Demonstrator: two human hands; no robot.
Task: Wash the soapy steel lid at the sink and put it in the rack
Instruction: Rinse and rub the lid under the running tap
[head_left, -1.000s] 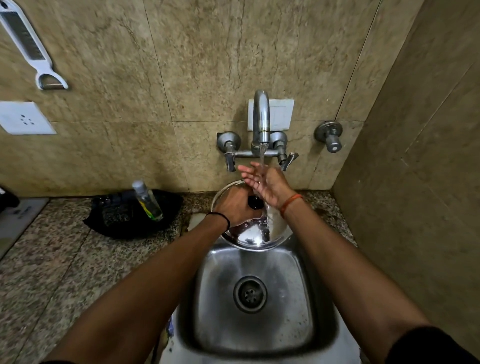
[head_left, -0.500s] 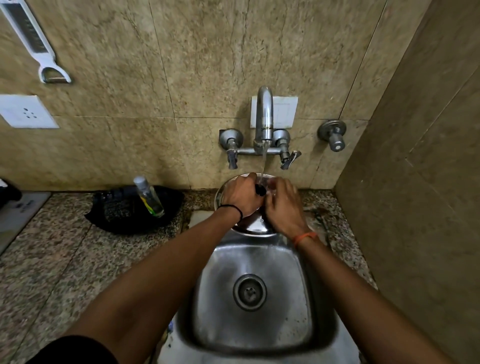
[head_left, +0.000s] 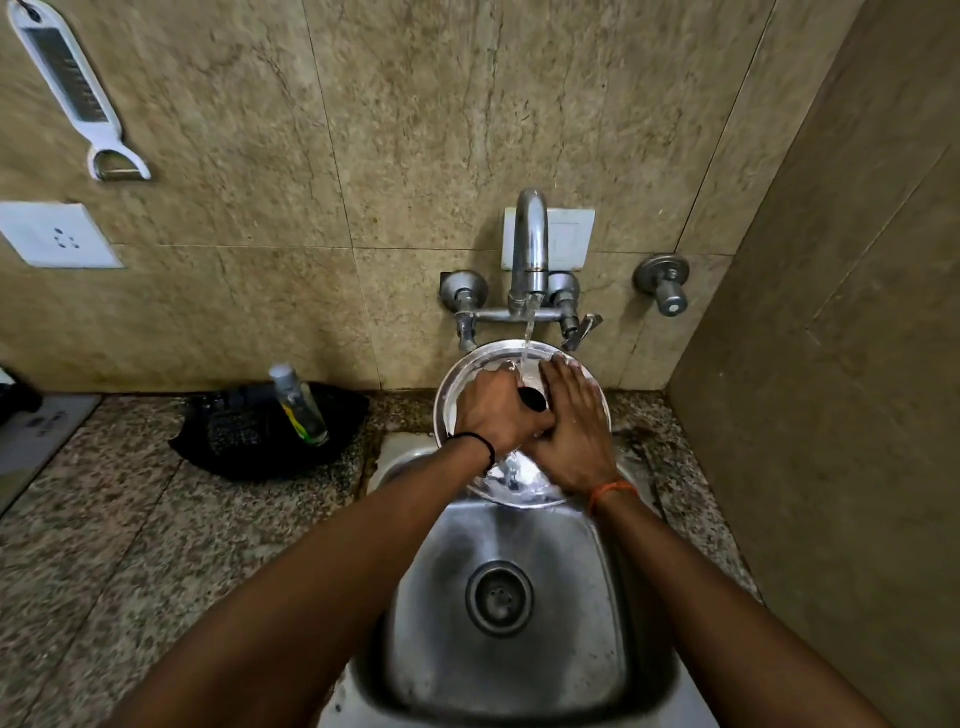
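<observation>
A round steel lid (head_left: 467, 371) with a black knob (head_left: 532, 397) is held over the far end of the steel sink (head_left: 519, 561), under the running tap (head_left: 530, 244). Water falls onto the lid's far part. My left hand (head_left: 493, 410) grips the lid at the knob. My right hand (head_left: 571, 426) lies flat on the lid's right side, fingers spread toward the tap. No rack is in view.
A black cloth (head_left: 260, 436) with a small bottle (head_left: 298, 402) on it lies on the granite counter (head_left: 130, 545) left of the sink. A white peeler (head_left: 72, 93) hangs on the tiled wall. A side wall stands close on the right.
My right hand came down from under the water stream onto the lid and now rubs its right side. The lid has risen a little toward the tap.
</observation>
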